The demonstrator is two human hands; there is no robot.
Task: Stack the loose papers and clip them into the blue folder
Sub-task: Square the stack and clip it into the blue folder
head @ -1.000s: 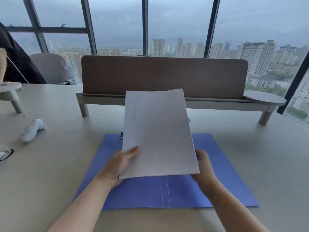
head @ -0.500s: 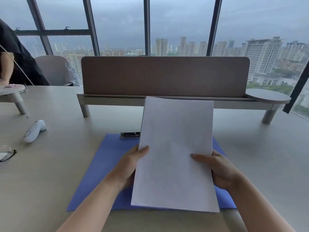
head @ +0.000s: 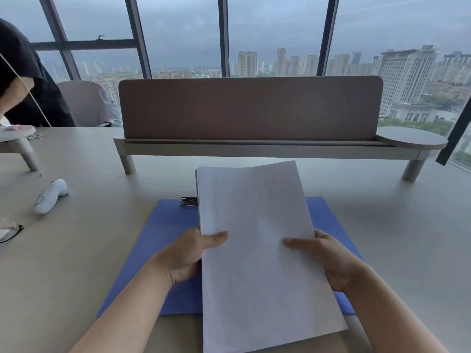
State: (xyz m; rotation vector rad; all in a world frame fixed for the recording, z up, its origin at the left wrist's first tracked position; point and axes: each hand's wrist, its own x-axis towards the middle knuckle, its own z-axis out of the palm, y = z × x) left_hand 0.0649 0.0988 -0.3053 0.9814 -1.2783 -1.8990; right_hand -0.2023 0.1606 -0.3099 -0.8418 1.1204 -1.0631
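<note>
At the far left of the table point(head: 76, 250) lie a pair of glasses point(head: 10, 231) and a white handheld device point(head: 49, 196). More to the middle, the blue folder point(head: 163, 238) lies open and flat, with a metal clip point(head: 189, 201) at its far edge. The left hand point(head: 188, 256) holds the left edge of the stack of papers point(head: 257, 250), thumb on top. The stack is above the folder. The right hand point(head: 328, 261) grips the right edge, thumb also on top.
</note>
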